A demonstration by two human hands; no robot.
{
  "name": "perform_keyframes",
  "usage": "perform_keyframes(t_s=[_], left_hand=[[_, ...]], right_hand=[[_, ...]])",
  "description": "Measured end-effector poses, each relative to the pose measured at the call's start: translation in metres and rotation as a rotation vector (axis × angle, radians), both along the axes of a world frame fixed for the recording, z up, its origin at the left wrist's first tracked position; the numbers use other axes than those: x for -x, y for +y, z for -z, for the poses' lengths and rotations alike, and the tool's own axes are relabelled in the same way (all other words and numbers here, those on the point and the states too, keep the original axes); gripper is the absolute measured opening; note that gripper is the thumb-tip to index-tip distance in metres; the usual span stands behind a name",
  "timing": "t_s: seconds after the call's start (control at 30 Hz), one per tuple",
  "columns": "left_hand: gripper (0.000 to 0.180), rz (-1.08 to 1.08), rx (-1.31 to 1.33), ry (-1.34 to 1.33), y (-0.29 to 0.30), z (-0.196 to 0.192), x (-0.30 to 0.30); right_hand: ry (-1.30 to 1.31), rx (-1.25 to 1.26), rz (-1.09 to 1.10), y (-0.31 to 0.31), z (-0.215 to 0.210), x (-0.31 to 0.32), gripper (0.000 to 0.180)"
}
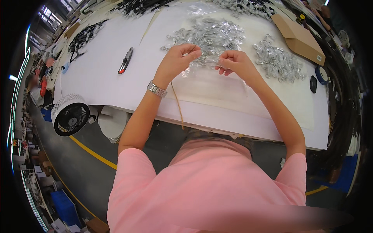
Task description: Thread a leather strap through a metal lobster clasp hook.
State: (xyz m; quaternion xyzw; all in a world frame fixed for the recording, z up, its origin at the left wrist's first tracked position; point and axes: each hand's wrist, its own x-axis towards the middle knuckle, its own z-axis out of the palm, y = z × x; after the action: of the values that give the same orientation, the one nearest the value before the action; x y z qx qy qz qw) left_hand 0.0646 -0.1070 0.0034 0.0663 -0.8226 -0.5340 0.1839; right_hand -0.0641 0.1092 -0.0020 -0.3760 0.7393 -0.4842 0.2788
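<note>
My left hand (179, 59), with a metal-band watch (157, 89) on its wrist, is closed in a pinch above the white table. A thin brown cord (178, 101) passes through it: a short end shows at the fingertips, and the rest hangs down past the table's near edge. To its right, my right hand (234, 65) has its thumb and fingers curled together; what they hold, if anything, is too small to make out. Both hands are at the near side of a heap of small silvery and clear pieces (217, 33), looped at their ends.
A smaller heap (278, 58) lies to the right, near a cardboard box (301, 40) and a tape roll (321, 74). On the left are a utility knife (125, 61) and black bundled strips (83, 39). A fan (72, 116) stands by the table's left edge. Another person (39, 87) sits far left.
</note>
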Motion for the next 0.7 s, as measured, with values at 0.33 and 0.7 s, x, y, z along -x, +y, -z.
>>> perform_keyframes(t_s=[0.33,0.7], left_hand=[[0.025,0.321,-0.195,-0.155,0.048,-0.003,0.053],[0.023,0.352,-0.169,-0.209,0.077,0.005,0.069]], right_hand=[[-0.387,0.287,0.176,0.052,0.008,0.017,0.023],[-0.01,0.224,0.245,0.073,0.009,0.018,0.025]])
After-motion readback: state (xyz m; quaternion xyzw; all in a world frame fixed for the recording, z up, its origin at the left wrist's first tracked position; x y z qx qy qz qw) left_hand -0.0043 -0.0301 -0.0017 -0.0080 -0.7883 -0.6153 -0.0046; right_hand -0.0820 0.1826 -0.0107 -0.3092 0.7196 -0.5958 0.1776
